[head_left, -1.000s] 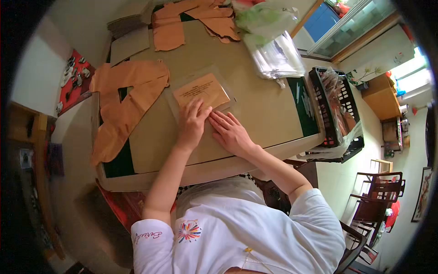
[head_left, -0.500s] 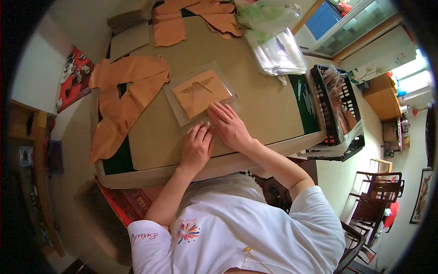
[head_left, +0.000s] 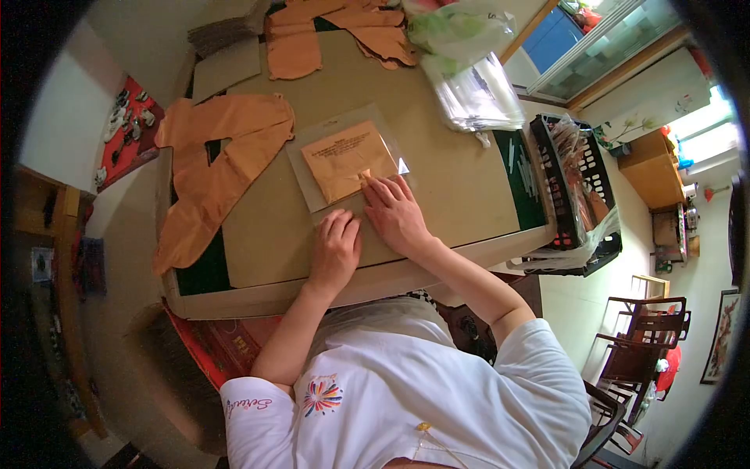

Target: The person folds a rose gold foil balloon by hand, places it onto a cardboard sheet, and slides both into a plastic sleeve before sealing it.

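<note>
A clear plastic bag [head_left: 312,195] lies flat on the cardboard-covered table, holding a folded orange foil sheet [head_left: 344,156] with lines of dark print along its upper part. My right hand [head_left: 397,217] rests at the bag's lower right edge, fingers stretched out and fingertips on the sheet's lower corner, where a small bright crease stands up. Just left of it, my left hand [head_left: 336,244] is open with loosely bent fingers, its fingertips right at the bag's lower edge. The right thumb is hidden under the hand.
A flat orange foil shape [head_left: 234,156] spreads over the table's left side, and more foil shapes [head_left: 293,55] lie at the back. Clear bags [head_left: 480,94] are piled at the back right. A black crate [head_left: 558,187] with packets stands beside the table's right edge. Cardboard sheets [head_left: 226,70] are stacked back left.
My right fingertips have shifted slightly, and a crease shows beside them. Dark crossing lines over the foil sheet's middle have gone. My left hand stays nearly in place.
</note>
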Demonstrator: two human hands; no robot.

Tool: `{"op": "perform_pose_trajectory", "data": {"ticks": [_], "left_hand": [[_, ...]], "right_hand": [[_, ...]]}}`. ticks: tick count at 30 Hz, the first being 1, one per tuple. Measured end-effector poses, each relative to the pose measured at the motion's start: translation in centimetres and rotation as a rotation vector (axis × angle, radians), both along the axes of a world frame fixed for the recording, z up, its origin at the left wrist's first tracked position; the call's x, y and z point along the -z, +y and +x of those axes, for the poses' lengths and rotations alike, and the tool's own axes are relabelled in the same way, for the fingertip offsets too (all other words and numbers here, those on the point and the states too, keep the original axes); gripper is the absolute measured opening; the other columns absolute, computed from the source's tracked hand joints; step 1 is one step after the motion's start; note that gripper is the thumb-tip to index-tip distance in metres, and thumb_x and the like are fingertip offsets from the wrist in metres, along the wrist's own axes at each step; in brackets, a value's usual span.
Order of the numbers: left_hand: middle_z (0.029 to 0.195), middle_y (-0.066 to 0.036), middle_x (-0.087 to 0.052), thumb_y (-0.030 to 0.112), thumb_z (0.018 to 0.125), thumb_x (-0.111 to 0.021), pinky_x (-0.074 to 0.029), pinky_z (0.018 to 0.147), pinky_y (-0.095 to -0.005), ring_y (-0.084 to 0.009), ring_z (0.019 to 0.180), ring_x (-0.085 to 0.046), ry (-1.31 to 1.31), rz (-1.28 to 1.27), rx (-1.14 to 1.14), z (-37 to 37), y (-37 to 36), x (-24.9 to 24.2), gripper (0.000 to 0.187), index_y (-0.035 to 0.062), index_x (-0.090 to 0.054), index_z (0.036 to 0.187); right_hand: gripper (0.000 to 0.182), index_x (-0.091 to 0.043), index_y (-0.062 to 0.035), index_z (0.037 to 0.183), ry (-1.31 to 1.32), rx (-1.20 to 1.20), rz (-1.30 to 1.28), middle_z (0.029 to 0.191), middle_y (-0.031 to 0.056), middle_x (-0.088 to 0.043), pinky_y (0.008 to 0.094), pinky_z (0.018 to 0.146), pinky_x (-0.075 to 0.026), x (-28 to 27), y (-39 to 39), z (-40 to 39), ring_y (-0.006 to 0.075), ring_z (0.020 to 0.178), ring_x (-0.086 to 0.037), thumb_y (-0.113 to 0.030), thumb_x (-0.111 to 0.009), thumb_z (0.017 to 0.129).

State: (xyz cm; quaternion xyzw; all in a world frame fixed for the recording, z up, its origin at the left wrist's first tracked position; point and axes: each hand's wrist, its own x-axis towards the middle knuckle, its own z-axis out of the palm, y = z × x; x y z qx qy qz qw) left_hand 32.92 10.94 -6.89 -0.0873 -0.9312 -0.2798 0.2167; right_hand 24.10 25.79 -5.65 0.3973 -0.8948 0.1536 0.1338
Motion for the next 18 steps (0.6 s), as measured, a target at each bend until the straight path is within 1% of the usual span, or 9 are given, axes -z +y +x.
{"op": "perform_pose_trajectory", "data": {"ticks": [1,4,8,11,14,17,18], "left_hand": [[0.112,-0.014,-0.054,0.006,0.08,-0.062,-0.04,0.098,-0.0441,-0.0313,0.112,-0.049,0.022,-0.001,-0.01,-0.1,0.0,-0.1,0.032,-0.0011,-0.057,0.111],[0.115,-0.014,-0.054,0.005,0.08,-0.062,-0.04,0.098,-0.0438,-0.0314,0.114,-0.049,0.05,-0.008,-0.065,-0.8,-0.2,-0.9,0.032,-0.0019,-0.057,0.111],[0.122,-0.015,-0.053,0.006,0.08,-0.061,-0.04,0.099,-0.0436,-0.0321,0.12,-0.046,0.022,-0.13,-0.107,-0.8,-0.9,0.3,0.036,-0.0036,-0.057,0.115],[0.121,-0.015,-0.054,0.006,0.08,-0.061,-0.04,0.099,-0.044,-0.0329,0.119,-0.045,0.039,-0.126,-0.109,-0.7,-0.9,0.7,0.035,-0.0035,-0.057,0.114],[0.12,-0.015,-0.054,0.006,0.08,-0.061,-0.04,0.098,-0.0452,-0.0334,0.117,-0.046,-0.002,-0.151,-0.117,-0.6,-0.7,-0.6,0.034,-0.0037,-0.058,0.112],[0.12,-0.015,-0.054,0.007,0.079,-0.061,-0.04,0.097,-0.0462,-0.0334,0.115,-0.047,0.03,-0.11,-0.113,-0.8,-0.8,0.9,0.034,-0.0026,-0.059,0.112],[0.119,-0.014,-0.054,0.008,0.079,-0.062,-0.04,0.097,-0.0461,-0.0325,0.113,-0.047,0.044,-0.132,-0.13,-0.9,-0.8,1.1,0.034,-0.001,-0.059,0.112]], "right_hand": [[0.041,-0.054,-0.0016,0.124,-0.002,0.003,0.007,0.129,0.0116,-0.05,0.0444,0.11,-0.027,0.2,0.0,0.0,0.0259,0.124,-0.043,-0.022,-0.056,0.088],[0.041,-0.055,-0.0021,0.123,-0.002,0.012,0.009,0.127,0.0115,-0.051,0.0443,0.11,-0.027,0.2,-0.1,0.1,0.0259,0.124,-0.043,-0.022,-0.057,0.087],[0.043,-0.055,-0.0037,0.124,0.043,-0.03,0.04,0.123,0.0109,-0.052,0.0443,0.109,-0.028,0.8,0.0,0.3,0.0269,0.122,-0.044,-0.022,-0.058,0.085],[0.045,-0.055,-0.005,0.124,0.012,-0.045,-0.026,0.12,0.0107,-0.052,0.0446,0.107,-0.03,0.5,-0.3,0.3,0.0285,0.119,-0.044,-0.02,-0.06,0.082],[0.044,-0.056,-0.0052,0.123,0.051,-0.025,-0.025,0.12,0.0115,-0.052,0.0443,0.106,-0.031,0.5,-0.8,0.5,0.0294,0.117,-0.045,-0.017,-0.062,0.081],[0.043,-0.057,-0.0057,0.12,-0.027,-0.077,-0.167,0.119,0.0113,-0.053,0.0449,0.104,-0.033,-0.2,-0.1,0.4,0.0306,0.114,-0.046,-0.013,-0.063,0.079],[0.037,-0.059,-0.0058,0.115,0.02,-0.088,-0.249,0.113,0.0122,-0.056,0.0421,0.093,-0.042,-1.5,0.9,-0.1,0.0282,0.105,-0.052,-0.01,-0.063,0.079]]}}
